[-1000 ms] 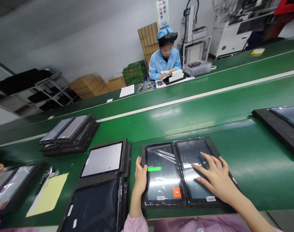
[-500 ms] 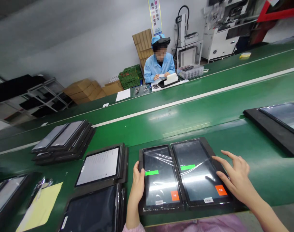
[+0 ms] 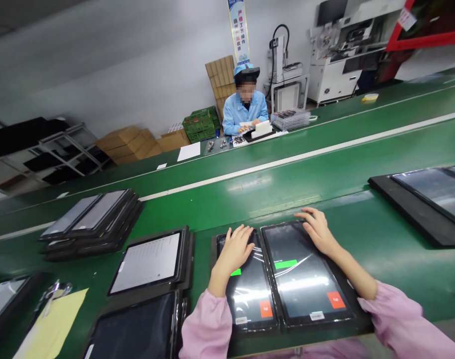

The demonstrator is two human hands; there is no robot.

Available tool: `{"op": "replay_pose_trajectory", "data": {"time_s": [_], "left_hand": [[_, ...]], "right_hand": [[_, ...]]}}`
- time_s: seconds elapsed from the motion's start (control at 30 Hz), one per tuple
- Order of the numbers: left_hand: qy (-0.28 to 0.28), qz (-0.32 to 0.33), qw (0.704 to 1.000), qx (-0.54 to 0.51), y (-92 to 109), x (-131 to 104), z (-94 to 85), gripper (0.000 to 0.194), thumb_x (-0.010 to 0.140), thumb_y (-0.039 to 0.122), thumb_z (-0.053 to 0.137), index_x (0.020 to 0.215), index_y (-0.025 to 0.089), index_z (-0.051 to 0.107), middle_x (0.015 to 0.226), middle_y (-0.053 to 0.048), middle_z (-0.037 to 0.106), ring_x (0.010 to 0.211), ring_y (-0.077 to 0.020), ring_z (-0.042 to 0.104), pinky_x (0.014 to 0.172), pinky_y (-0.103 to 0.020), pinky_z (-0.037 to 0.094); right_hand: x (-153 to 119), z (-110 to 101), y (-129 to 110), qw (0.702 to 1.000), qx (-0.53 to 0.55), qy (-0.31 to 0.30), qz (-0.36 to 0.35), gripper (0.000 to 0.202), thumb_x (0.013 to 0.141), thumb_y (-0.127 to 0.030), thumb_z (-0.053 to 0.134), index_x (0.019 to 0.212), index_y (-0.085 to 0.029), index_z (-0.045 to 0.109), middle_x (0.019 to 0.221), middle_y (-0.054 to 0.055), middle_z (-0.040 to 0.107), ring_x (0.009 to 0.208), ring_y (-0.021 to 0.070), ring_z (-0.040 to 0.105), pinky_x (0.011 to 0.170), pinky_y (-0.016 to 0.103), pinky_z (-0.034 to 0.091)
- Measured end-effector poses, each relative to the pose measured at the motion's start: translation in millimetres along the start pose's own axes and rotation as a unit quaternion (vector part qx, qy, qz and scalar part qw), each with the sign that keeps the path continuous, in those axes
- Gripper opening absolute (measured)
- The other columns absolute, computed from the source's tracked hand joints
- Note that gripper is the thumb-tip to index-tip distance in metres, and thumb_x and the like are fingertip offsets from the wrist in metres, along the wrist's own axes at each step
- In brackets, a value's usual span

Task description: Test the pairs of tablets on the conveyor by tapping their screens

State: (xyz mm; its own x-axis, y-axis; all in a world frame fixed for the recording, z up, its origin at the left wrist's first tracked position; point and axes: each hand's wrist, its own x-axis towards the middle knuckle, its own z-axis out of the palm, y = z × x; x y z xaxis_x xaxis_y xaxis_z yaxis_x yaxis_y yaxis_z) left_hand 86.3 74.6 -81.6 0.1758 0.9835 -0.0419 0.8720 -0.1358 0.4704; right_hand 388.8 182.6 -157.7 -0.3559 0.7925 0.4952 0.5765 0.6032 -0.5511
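Observation:
Two tablets lie side by side in a black foam tray (image 3: 362, 319) in front of me. Each lit dark screen shows a green bar and an orange "Fail" square. Over the upper part of the left tablet (image 3: 249, 294) is my left hand (image 3: 235, 248), fingers stretched out; whether it presses the glass I cannot tell. My right hand (image 3: 317, 232) is at the top right corner of the right tablet (image 3: 305, 284), its fingers apart and reaching past the upper edge. Neither hand grips anything.
Left of the tray lie a tablet with a white screen (image 3: 147, 262) and one with a dark screen (image 3: 133, 326). Farther left are stacked tablet trays (image 3: 92, 224) and yellow paper (image 3: 53, 324). Another tray (image 3: 402, 204) sits right. A co-worker (image 3: 245, 109) sits across the green bench (image 3: 212, 199).
Both hands have moved up from the tray's sides. The left now lies over the left tablet, and the right is at the right tablet's upper corner. The view has shifted slightly.

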Motion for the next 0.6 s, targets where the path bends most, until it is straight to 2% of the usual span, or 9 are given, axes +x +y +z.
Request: {"op": "replay_pose_trajectory", "data": {"time_s": [0.07, 0.17, 0.27, 0.33, 0.4, 0.47, 0.5, 0.53, 0.6], "left_hand": [[0.005, 0.006, 1.0, -0.001, 1.1, -0.1, 0.7, 0.047, 0.096, 0.024, 0.049, 0.143, 0.023, 0.053, 0.149, -0.01, 0.055, 0.148, -0.0289, 0.038, 0.127, -0.062, 0.01], [0.012, 0.02, 1.0, -0.007, 3.7, -5.0, -4.1, 0.041, 0.096, 0.027, 0.052, 0.136, 0.026, 0.06, 0.138, -0.008, 0.064, 0.139, -0.028, 0.048, 0.127, -0.062, 0.005], [0.009, 0.052, 0.998, -0.025, 3.7, -8.9, -10.5, 0.026, 0.097, 0.029, 0.051, 0.112, 0.028, 0.072, 0.109, -0.003, 0.076, 0.112, -0.0247, 0.064, 0.127, -0.06, 0.008], [0.017, 0.06, 0.998, -0.028, 1.1, -9.5, -11.9, 0.026, 0.099, 0.03, 0.048, 0.099, 0.028, 0.074, 0.097, -0.002, 0.077, 0.101, -0.0231, 0.067, 0.127, -0.059, 0.013], [0.045, 0.044, 0.998, -0.023, -2.5, -8.7, -10.4, 0.024, 0.099, 0.033, 0.048, 0.102, 0.026, 0.072, 0.111, -0.005, 0.076, 0.114, -0.0257, 0.063, 0.126, -0.061, 0.014], [0.059, 0.024, 0.998, -0.026, -5.5, -7.4, -7.4, 0.024, 0.098, 0.037, 0.051, 0.11, 0.024, 0.068, 0.133, -0.008, 0.067, 0.135, -0.0294, 0.051, 0.126, -0.063, 0.009], [0.055, 0.018, 0.998, -0.03, -6.5, -7.0, -6.2, 0.025, 0.097, 0.039, 0.052, 0.112, 0.024, 0.066, 0.137, -0.009, 0.065, 0.141, -0.0303, 0.045, 0.126, -0.065, 0.005], [0.045, 0.017, 0.998, -0.035, -7.1, -6.9, -5.3, 0.026, 0.097, 0.04, 0.052, 0.112, 0.024, 0.065, 0.135, -0.009, 0.065, 0.142, -0.0303, 0.043, 0.126, -0.065, 0.002], [0.025, 0.034, 0.998, -0.04, -7.7, -7.9, -5.3, 0.026, 0.098, 0.043, 0.048, 0.104, 0.024, 0.065, 0.118, -0.008, 0.072, 0.132, -0.0285, 0.054, 0.126, -0.063, -0.002]], "right_hand": [[0.6, 10.7, 1.5, 1.0, 0.005, 0.014, 0.004, 0.056, 0.106, -0.052, 0.023, 0.119, -0.026, 0.071, 0.126, 0.013, 0.054, 0.118, 0.0313, 0.049, 0.1, 0.053, 0.042], [-4.7, 15.0, 2.3, 1.0, -0.003, 0.004, 0.009, 0.056, 0.105, -0.053, 0.026, 0.114, -0.031, 0.076, 0.129, 0.011, 0.054, 0.119, 0.0328, 0.047, 0.099, 0.055, 0.042], [-8.7, 11.7, 2.7, 1.0, 0.011, -0.012, 0.011, 0.059, 0.105, -0.053, 0.027, 0.098, -0.032, 0.082, 0.131, 0.01, 0.055, 0.12, 0.0335, 0.046, 0.1, 0.057, 0.041], [-9.4, 10.0, 3.7, 0.999, 0.036, -0.013, 0.003, 0.066, 0.106, -0.052, 0.024, 0.084, -0.03, 0.082, 0.13, 0.008, 0.056, 0.121, 0.0327, 0.046, 0.102, 0.056, 0.04], [-9.1, 10.3, 5.0, 0.999, 0.044, -0.007, 0.008, 0.067, 0.106, -0.053, 0.021, 0.088, -0.031, 0.082, 0.128, 0.008, 0.057, 0.119, 0.0318, 0.048, 0.102, 0.055, 0.041], [-8.8, 11.7, 5.8, 0.999, 0.031, -0.005, 0.027, 0.063, 0.106, -0.055, 0.022, 0.105, -0.033, 0.081, 0.128, 0.009, 0.056, 0.117, 0.0318, 0.049, 0.101, 0.055, 0.042], [-8.7, 12.3, 5.7, 0.999, 0.024, -0.006, 0.034, 0.061, 0.106, -0.056, 0.023, 0.11, -0.035, 0.08, 0.129, 0.01, 0.056, 0.117, 0.0323, 0.049, 0.1, 0.056, 0.042], [-8.7, 12.6, 5.3, 0.999, 0.022, -0.009, 0.037, 0.061, 0.106, -0.057, 0.024, 0.11, -0.035, 0.08, 0.13, 0.01, 0.056, 0.118, 0.0329, 0.048, 0.1, 0.057, 0.041], [-8.5, 11.8, 3.9, 0.999, 0.04, -0.015, 0.028, 0.065, 0.106, -0.058, 0.024, 0.095, -0.033, 0.082, 0.13, 0.009, 0.057, 0.12, 0.0334, 0.048, 0.101, 0.058, 0.04]]}}
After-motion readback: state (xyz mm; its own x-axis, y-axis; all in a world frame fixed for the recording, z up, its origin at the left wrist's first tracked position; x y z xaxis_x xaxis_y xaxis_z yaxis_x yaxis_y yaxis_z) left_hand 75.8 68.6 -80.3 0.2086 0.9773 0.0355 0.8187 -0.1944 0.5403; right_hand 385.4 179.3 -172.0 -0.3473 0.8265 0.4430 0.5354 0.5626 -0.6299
